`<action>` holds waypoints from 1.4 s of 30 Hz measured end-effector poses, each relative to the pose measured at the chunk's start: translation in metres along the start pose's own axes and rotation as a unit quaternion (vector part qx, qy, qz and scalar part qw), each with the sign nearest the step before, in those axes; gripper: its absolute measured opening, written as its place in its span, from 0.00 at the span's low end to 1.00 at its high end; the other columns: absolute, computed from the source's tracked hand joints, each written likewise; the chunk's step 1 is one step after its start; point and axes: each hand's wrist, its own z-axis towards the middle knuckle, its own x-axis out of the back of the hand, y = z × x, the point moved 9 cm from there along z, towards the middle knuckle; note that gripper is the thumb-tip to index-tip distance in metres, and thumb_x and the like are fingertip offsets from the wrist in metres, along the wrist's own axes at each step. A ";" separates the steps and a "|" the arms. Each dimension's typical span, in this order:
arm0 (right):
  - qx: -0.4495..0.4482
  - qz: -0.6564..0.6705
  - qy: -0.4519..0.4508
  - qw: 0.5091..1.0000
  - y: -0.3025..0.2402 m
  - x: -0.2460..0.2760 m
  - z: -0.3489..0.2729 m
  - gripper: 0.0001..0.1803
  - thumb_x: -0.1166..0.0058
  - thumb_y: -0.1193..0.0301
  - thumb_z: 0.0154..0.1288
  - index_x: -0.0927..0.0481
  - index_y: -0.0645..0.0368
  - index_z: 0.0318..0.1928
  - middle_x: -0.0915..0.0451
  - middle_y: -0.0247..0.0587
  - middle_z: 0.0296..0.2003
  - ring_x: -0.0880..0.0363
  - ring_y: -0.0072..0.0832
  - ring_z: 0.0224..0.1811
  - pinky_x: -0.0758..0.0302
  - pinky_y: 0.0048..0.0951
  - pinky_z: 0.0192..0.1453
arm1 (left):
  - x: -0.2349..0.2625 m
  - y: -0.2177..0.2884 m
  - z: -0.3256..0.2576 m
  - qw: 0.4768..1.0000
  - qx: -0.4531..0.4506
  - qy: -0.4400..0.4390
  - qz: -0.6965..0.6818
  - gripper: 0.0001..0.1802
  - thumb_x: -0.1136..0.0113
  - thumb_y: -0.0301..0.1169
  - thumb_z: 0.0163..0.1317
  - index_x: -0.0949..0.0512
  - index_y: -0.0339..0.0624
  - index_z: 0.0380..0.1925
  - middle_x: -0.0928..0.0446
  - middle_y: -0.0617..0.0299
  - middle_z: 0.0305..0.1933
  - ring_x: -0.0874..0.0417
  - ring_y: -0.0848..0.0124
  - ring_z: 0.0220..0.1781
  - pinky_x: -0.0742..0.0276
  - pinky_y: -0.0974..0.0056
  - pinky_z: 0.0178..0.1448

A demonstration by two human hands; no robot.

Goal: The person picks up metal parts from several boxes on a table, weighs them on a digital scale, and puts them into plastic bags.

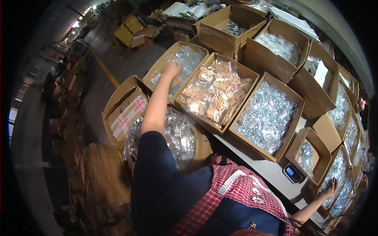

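My left hand (171, 70) reaches far out over a cardboard box of clear plastic bags (189, 57). Its fingers look curled together, and what they hold, if anything, is hidden. Just right of it, a box (182, 105) is heaped with bagged wooden dowels (216, 88). At the far right, my right hand (329, 190) lies with fingers apart on bags of small metal parts (336, 173) in another box. A smaller carton (309, 151) with a few metal-part bags stands nearby, beside a small dark digital scale (291, 174).
A large box of bagged silvery hardware (267, 116) sits mid-table. More open boxes (232, 29) crowd behind it. Close to my left arm are a round container of bagged metal pieces (179, 137) and a taped carton (128, 114). A yellow sack (129, 30) lies on the floor.
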 end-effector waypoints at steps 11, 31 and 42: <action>0.031 -0.075 -0.011 0.997 0.015 0.032 0.021 0.18 0.61 0.81 0.64 0.31 0.78 0.53 0.28 0.66 0.54 0.28 0.49 0.59 0.32 0.41 0.67 | 0.001 -0.037 -0.007 0.840 0.094 -0.025 -0.533 0.14 0.47 0.35 0.58 0.22 0.39 0.20 0.28 0.62 0.17 0.27 0.70 0.21 0.31 0.66 0.28; -0.003 0.119 0.032 0.992 -0.017 -0.048 -0.012 0.10 0.51 0.85 0.57 0.22 0.71 0.41 0.19 0.47 0.35 0.19 0.33 0.38 0.21 0.29 0.43 | -0.050 0.514 -0.299 0.506 -0.070 -0.550 -0.661 0.13 0.49 0.40 0.68 0.27 0.46 0.27 0.36 0.74 0.17 0.33 0.80 0.18 0.35 0.72 0.24; 0.045 0.200 0.025 0.978 -0.009 -0.040 -0.009 0.13 0.58 0.87 0.56 0.27 0.74 0.43 0.24 0.52 0.39 0.19 0.43 0.40 0.16 0.41 0.44 | -0.075 0.501 -0.387 0.698 -0.209 -0.350 -0.589 0.18 0.56 0.36 0.71 0.25 0.39 0.52 0.23 0.55 0.52 0.23 0.67 0.57 0.19 0.58 0.54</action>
